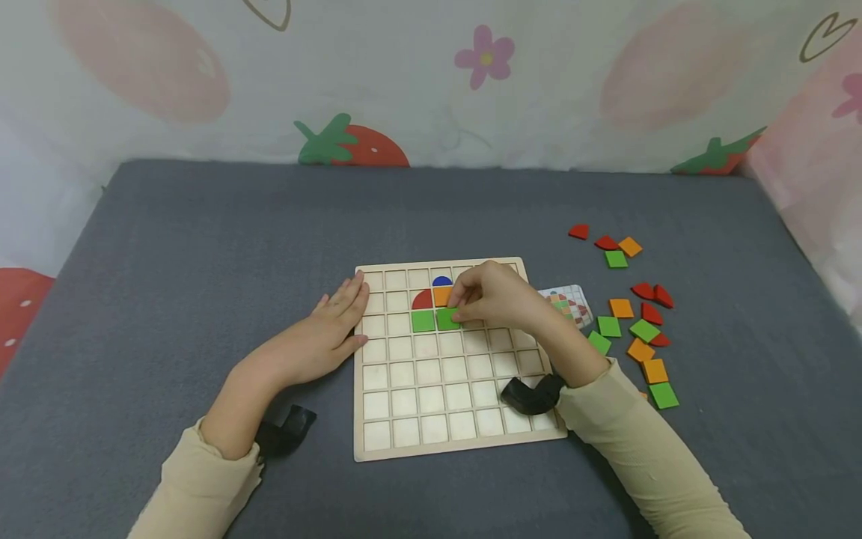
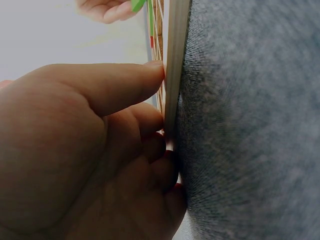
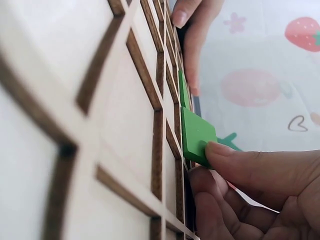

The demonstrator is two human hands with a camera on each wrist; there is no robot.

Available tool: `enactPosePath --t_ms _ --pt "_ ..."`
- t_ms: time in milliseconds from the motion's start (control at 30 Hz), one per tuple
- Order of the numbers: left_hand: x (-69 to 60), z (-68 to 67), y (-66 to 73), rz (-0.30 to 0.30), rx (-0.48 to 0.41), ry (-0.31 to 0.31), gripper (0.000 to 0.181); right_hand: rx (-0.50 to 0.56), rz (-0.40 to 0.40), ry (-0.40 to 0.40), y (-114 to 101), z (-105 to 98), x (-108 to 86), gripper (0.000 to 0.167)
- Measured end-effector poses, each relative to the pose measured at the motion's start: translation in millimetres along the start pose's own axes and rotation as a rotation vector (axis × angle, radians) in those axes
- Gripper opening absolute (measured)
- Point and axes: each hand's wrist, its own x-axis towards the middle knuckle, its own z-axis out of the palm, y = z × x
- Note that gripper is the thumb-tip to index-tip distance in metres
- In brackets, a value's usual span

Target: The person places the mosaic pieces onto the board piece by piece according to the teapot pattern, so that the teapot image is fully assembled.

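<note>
A wooden grid board (image 1: 360,389) lies on the grey cloth. My right hand (image 1: 494,296) pinches a green square tile (image 3: 199,135) between thumb and fingers, tilted at the board's surface in the third row. Left of it, another green square tile (image 1: 423,321) sits in a cell. Above them are a red quarter-round tile (image 1: 422,300), an orange square tile (image 1: 441,297) and a blue half-round piece (image 1: 441,281), the orange one close to my right fingers. My left hand (image 1: 328,329) rests along the board's left edge with fingers extended, their tips touching the frame.
A pattern card (image 1: 578,305) lies partly under my right forearm, beside the board. Several loose tiles, green (image 1: 664,395), orange (image 1: 621,308) and red (image 1: 663,296), are scattered to the right. Black wrist straps (image 1: 532,395) hang near both sleeves. A printed curtain (image 1: 539,112) stands behind the table.
</note>
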Motion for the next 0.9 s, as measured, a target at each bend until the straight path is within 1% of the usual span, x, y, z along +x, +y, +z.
enactPosePath --t_ms 333,633,767,900 --pt "-0.7 -0.6 0.3 -0.006 0.002 0.000 0.065 -0.009 0.003 0.002 1 0 1.3 0.007" --pt "-0.8 -1.3 1.3 -0.006 0.002 -0.002 0.064 0.007 0.009 0.003 1 -3 1.0 0.008" --pt "-0.5 -1.1 1.3 -0.004 0.007 0.002 0.064 0.023 0.008 0.000 2 -7 -0.1 0.009" --pt "-0.2 -0.8 0.9 -0.002 0.007 0.003 0.065 0.046 0.036 0.002 4 -15 -2.7 0.008"
